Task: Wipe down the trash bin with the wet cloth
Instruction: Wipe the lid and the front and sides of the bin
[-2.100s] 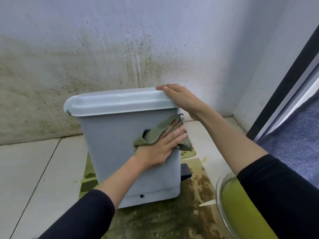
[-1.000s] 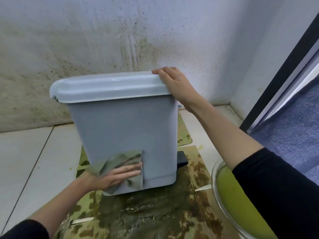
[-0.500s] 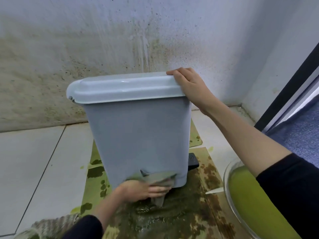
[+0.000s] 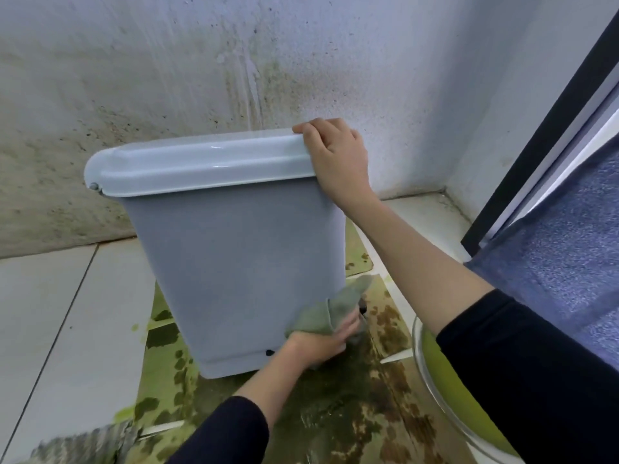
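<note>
A pale grey-blue pedal trash bin point(image 4: 234, 262) with a closed lid stands tilted on the floor in front of a stained wall. My right hand point(image 4: 338, 162) grips the right end of the lid and holds the bin steady. My left hand point(image 4: 321, 339) presses a grey-green wet cloth point(image 4: 335, 306) against the bin's lower right corner, beside the black pedal, which is mostly hidden by the cloth.
Dirty green and brown wet mats point(image 4: 335, 413) lie under and in front of the bin. A clear basin of green liquid point(image 4: 445, 390) sits at the lower right. A stained wall point(image 4: 167, 78) is behind, a dark door frame point(image 4: 552, 128) at right, white tiles point(image 4: 50, 313) at left.
My left hand has slid the cloth from the bin's bottom front edge to its lower right corner. The view has shifted slightly. My right hand stays on the lid.
</note>
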Motion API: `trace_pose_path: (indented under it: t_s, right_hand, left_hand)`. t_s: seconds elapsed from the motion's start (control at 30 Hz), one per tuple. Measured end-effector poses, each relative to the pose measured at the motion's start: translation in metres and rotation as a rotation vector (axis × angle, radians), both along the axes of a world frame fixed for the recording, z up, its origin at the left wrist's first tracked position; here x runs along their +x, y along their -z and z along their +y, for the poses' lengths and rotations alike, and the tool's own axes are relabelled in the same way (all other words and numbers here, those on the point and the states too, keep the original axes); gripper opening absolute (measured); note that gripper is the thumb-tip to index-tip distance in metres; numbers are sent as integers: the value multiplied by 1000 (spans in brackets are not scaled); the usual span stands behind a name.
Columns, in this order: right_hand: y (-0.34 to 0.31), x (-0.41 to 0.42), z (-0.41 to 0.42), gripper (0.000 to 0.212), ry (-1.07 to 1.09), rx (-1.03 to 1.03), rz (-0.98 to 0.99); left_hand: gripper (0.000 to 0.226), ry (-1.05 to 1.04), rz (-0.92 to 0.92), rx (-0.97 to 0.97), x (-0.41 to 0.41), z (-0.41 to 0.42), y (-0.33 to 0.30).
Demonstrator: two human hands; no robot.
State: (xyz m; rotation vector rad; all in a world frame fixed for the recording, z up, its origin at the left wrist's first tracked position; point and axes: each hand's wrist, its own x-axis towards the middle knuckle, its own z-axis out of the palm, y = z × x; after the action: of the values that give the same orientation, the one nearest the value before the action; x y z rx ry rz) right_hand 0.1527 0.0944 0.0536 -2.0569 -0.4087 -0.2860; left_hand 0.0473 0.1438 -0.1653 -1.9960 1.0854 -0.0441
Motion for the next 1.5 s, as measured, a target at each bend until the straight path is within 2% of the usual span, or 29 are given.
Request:
trace_pose_path:
  t_s: [0.03, 0.07, 0.17, 0.23, 0.27, 0.33, 0.4, 0.43, 0.47, 0.53, 0.6, 0.7, 0.77, 0.83, 0.87, 0.97, 1.03, 1.13, 1.23, 1.3, 1.43, 1.5]
  right_hand:
    - [2, -3, -2, 29, 1, -6, -24]
    - [5, -6, -3, 29, 7, -13, -55]
    - [8, -10, -5, 29, 27, 4, -70]
    - [4, -7, -4, 30, 10, 5, -28]
    - [2, -6, -4, 30, -3, 3, -11]
    - [2, -4, -5, 31, -19, 6, 3]
    - [3, -3, -5, 31, -13, 6, 4]
    - [2, -3, -3, 31, -10, 6, 15]
    - [0, -1, -1, 32, -11, 3, 33]
    - [-6, 3, 1, 33, -30, -6, 90]
    - [-10, 5, -1, 32, -74, -8, 132]
    - [-16, 5, -15, 34, -174, -18, 193]
    - [-24, 5, -25, 34, -238, -12, 270]
    - [-32, 8, -32, 32, -272, 3, 343]
    - [-35, 9, -33, 31, -277, 8, 361]
    - [-36, 12, -27, 30, -264, 17, 368]
    - [-36, 13, -22, 30, -238, 27, 362]
    - [-34, 12, -21, 29, -217, 49, 338]
    - [-30, 9, -24, 30, -207, 67, 328]
    - [-29, 8, -24, 29, -204, 69, 325]
    - [-28, 8, -15, 29, -179, 103, 318]
    - [-29, 8, -14, 28, -169, 107, 315]
  left_hand:
    - [39, 59, 24, 113, -10, 1, 7]
    - [44, 102, 27, 147, -15, 10, 15]
    - [65, 249, -134, 71, -24, 50, 29]
    - [55, 403, -245, 191, -28, 76, 23]
    - [57, 416, -312, 151, -27, 90, 11]
    - [68, 334, -471, -112, -17, 112, -25]
    - [73, 86, -459, -514, 2, 126, -67]
    - [65, -12, -446, -685, 9, 126, -90]
    - [57, -78, -486, -790, 16, 122, -105]
    - [55, -169, -564, -866, 28, 104, -113]
    - [58, -123, -522, -797, 34, 81, -98]
    - [59, 138, -242, -390, 32, 64, -64]
    - [57, 253, -78, -259, 33, 78, -62]
    - [55, 182, 112, -438, 38, 96, -83]
    - [56, 114, 112, -553, 42, 103, -101]
    - [57, 11, -167, -769, 58, 114, -154]
    - [57, -19, -249, -747, 60, 107, -168]
    - [56, -24, -207, -787, 63, 73, -157]
    - [47, 176, -53, -597, 77, 43, -151]
    - [43, 235, -57, -536, 87, 43, -158]
    - [41, 118, -166, -758, 92, 50, -163]
    - [40, 11, -130, -843, 84, 40, -143]
